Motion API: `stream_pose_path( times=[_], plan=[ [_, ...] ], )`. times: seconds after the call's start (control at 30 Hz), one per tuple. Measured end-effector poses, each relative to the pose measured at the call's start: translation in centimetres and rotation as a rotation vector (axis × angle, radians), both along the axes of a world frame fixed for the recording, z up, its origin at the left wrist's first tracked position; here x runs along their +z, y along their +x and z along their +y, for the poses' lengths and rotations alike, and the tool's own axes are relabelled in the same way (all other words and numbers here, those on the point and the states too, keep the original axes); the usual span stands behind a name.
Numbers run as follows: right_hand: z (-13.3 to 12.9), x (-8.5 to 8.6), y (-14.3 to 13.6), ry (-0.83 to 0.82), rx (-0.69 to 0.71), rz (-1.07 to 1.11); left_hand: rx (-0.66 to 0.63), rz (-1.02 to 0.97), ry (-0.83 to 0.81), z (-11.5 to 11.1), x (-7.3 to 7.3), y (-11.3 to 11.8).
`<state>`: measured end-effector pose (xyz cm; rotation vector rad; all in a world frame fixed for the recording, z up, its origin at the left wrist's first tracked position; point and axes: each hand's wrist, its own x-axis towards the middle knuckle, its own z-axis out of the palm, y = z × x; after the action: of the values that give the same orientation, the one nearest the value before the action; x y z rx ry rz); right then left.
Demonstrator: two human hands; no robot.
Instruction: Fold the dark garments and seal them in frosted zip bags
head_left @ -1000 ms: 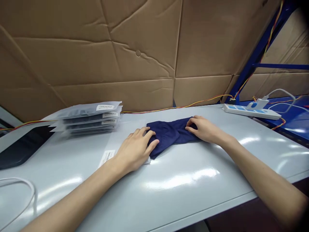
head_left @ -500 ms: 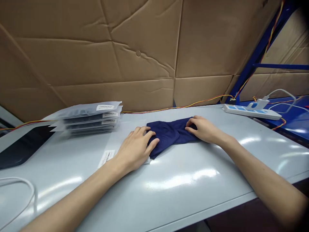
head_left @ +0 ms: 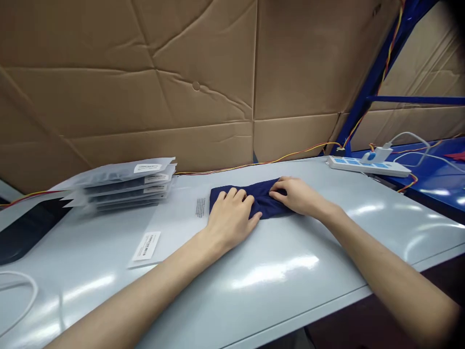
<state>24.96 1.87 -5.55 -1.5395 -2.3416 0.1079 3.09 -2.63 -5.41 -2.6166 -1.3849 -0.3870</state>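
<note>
Grey bench (head_left: pixel 290 295), navy cloth (head_left: pixel 266 209) on it. Left hand (head_left: pixel 230 219) on cloth, fingers slightly spread. Right hand (head_left: pixel 301 195) curled at its right end, can't tell if pinching.

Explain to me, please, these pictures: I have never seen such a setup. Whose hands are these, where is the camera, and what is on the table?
There is no machine here: a person works with two bare hands. All the pictures come from one camera worn on the person's head, looking forward and down.

The left hand lies over a navy cloth. The right hand touches its right part; whether it pinches the cloth, I cannot tell.

On the table, a frosted bag lies flat left of the cloth. Behind, to the left, is a pile of packets; at the right, a power strip. Cardboard stands behind.
</note>
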Motion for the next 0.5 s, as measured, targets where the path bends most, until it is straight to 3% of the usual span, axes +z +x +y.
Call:
stream_pose_path(
  times=[0.13, 0.23, 0.37, 0.47, 0.5],
  plan=[
    [-0.1, 0.1, 0.0, 0.008, 0.002, -0.005, 0.068, -0.125, -0.098, 0.6, 0.9, 0.2],
    [-0.1, 0.0, 0.2, 0.004, 0.004, 0.0, 0.142, -0.3, -0.109, 0.4, 2.5, -1.5],
    [0.2, -0.1, 0.5, -0.017, -0.008, 0.003, 0.349, -0.389, -0.053, -0.8, 4.6, -6.1],
    [0.5, -0.1, 0.7, -0.025, -0.01, 0.006, 0.523, -0.226, -0.169, -2.2, 5.1, -10.5],
    [0.6, -0.1, 0.8, -0.024, -0.01, 0.01, 0.518, -0.174, -0.226, -2.7, 5.0, -11.9]
  ],
)
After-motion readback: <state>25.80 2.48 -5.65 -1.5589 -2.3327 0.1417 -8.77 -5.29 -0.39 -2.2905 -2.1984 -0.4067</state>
